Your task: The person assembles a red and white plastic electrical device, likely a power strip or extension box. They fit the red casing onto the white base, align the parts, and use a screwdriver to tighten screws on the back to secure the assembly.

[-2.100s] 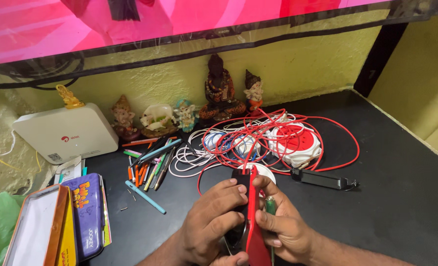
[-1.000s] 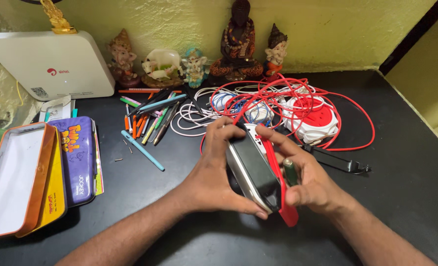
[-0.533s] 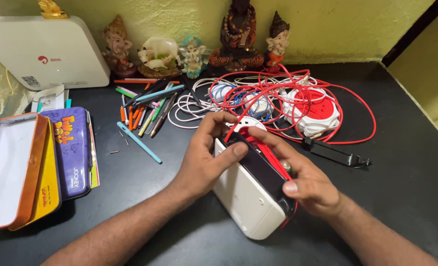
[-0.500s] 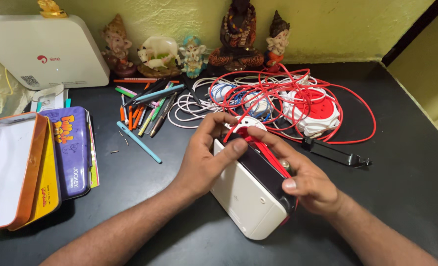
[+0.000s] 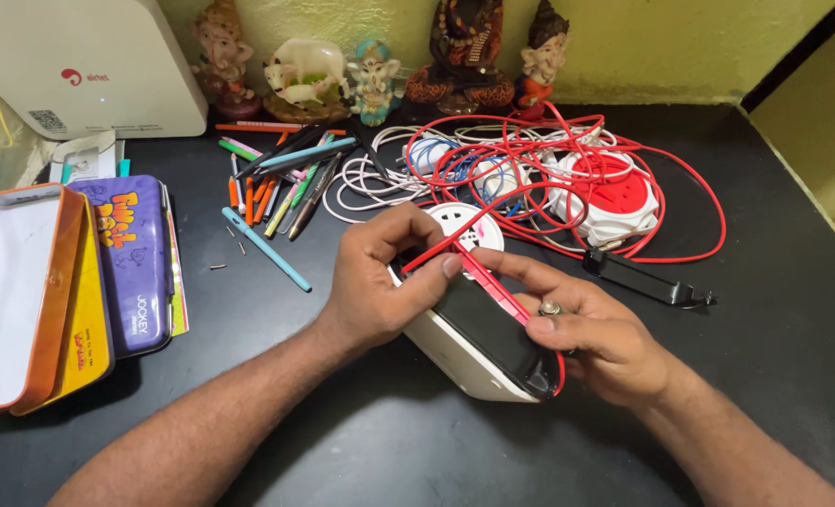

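A white box-shaped device (image 5: 469,361) with a black top face lies on the black table in front of me. My left hand (image 5: 380,282) grips its far left end, thumb pressing the red cable (image 5: 488,277) that runs across the black face. My right hand (image 5: 596,329) holds the device's right side, index finger laid along the same red cable. The cable loops round the device's near right corner and leads back into the tangle of red cable (image 5: 624,169).
A heap of red, white and blue cables with a round red-and-white extension reel (image 5: 614,202) lies behind the hands. Several pens (image 5: 281,183) are scattered at the left. Open tin pencil boxes (image 5: 56,282), a white router (image 5: 79,66), figurines (image 5: 464,56) and a black clip (image 5: 647,282) surround them.
The device has been tipped from standing on edge to lying nearly flat, black face up. Both hands stayed on it, and the red cable now lies across its top.
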